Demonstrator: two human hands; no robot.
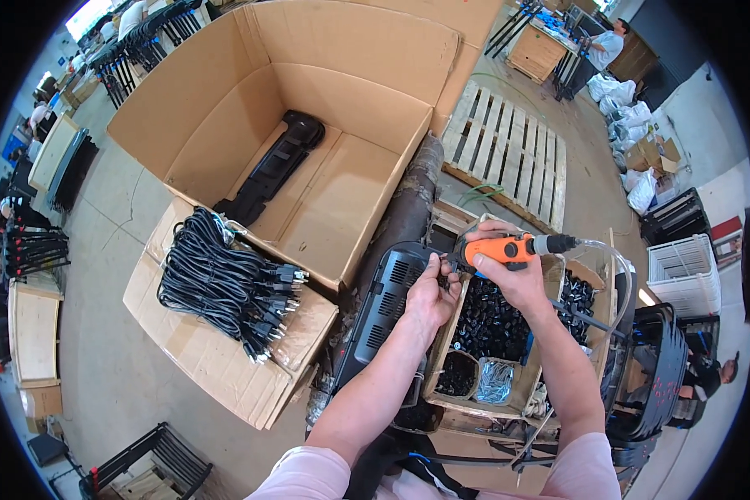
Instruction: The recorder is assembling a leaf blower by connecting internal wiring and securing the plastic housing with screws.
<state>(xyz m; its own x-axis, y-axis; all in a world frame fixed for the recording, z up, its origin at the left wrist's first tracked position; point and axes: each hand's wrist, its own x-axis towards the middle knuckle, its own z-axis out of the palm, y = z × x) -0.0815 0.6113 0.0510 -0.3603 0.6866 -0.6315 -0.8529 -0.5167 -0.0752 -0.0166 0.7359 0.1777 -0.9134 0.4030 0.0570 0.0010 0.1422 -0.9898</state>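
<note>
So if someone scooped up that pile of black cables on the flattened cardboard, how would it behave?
The black cables would probably sag and slide apart, since they lie as loose coiled bundles. Their plug ends fan out freely, so they would likely dangle and snag. The heap looks dense, so probably heavy for its size.

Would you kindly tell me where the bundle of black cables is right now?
In the head view, the black cables lie left of centre on a flattened cardboard sheet, just in front of the big open box and left of the person's left hand.
</note>
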